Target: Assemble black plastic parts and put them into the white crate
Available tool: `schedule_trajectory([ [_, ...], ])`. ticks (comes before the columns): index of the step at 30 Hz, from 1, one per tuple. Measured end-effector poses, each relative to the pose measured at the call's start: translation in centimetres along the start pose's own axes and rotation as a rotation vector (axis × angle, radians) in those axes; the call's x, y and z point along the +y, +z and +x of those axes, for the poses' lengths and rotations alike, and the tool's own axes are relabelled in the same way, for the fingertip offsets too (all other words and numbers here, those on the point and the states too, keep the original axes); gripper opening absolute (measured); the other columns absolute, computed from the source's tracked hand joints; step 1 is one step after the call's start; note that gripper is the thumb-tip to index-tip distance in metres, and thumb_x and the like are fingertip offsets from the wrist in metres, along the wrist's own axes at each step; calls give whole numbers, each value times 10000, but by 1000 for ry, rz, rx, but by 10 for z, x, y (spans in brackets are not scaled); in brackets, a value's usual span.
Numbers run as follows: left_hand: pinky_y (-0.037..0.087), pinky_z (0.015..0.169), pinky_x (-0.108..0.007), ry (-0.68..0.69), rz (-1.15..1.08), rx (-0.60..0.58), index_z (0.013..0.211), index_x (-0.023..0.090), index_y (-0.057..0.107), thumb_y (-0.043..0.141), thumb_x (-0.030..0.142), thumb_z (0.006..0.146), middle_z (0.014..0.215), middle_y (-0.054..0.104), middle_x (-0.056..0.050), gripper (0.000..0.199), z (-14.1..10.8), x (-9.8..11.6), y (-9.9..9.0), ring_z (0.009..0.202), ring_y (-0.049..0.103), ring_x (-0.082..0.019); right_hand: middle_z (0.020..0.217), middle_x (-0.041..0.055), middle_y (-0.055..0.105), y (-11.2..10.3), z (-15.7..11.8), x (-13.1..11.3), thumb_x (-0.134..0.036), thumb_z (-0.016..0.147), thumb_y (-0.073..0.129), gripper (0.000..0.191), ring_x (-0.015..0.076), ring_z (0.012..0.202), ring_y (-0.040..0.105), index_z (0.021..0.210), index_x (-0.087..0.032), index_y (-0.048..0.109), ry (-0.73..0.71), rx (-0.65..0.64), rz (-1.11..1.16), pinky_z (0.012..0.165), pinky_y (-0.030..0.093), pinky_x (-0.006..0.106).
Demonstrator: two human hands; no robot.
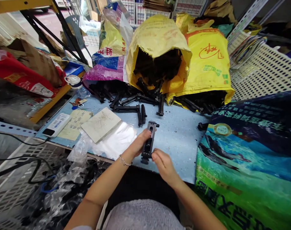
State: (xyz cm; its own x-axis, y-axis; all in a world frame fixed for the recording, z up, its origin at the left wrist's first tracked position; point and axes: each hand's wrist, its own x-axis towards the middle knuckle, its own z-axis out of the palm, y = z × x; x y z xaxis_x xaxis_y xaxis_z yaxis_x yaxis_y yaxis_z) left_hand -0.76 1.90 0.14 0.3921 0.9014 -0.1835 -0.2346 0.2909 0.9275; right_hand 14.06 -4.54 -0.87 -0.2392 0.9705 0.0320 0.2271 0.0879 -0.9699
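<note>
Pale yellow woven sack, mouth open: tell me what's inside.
Long black plastic-looking parts show inside the pale yellow woven sack, some lying at its lip. Deeper in, dark contents merge into shadow; its wall covers the rest.

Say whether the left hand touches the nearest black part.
Touching. The head view shows the left hand gripping the black part from the side.

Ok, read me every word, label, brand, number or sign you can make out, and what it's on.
"6", probably, circled, on the patterned plastic bag.
"天", probably, on the blue-green sack.
Too small, blurred or skewed: other print on those two, and all writing on the bright yellow sack, red bag, handwritten note and white device.
</note>
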Motion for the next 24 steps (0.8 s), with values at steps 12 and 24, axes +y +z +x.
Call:
schedule_trajectory([
  [12,156,1168,-520,-72,603,244,1539,173,119,731,326,714,1510,210,-197,1038,-7,-92,19,1419,200,-395,1244,152,566,-75,176,44,-496,841,558,424,286,1181,501,1133,-190,530,347,429,-276,912,426,363],
  [24,481,938,-403,-67,-436,149,1172,164,600,510,707,816,1122,657,-133,656,51,-39,2,1039,633,-258,654,28,603,-38,47,51,-561,922,374,415,140,480,485,846,-204,572,384,-77,317,446,404,262],
])
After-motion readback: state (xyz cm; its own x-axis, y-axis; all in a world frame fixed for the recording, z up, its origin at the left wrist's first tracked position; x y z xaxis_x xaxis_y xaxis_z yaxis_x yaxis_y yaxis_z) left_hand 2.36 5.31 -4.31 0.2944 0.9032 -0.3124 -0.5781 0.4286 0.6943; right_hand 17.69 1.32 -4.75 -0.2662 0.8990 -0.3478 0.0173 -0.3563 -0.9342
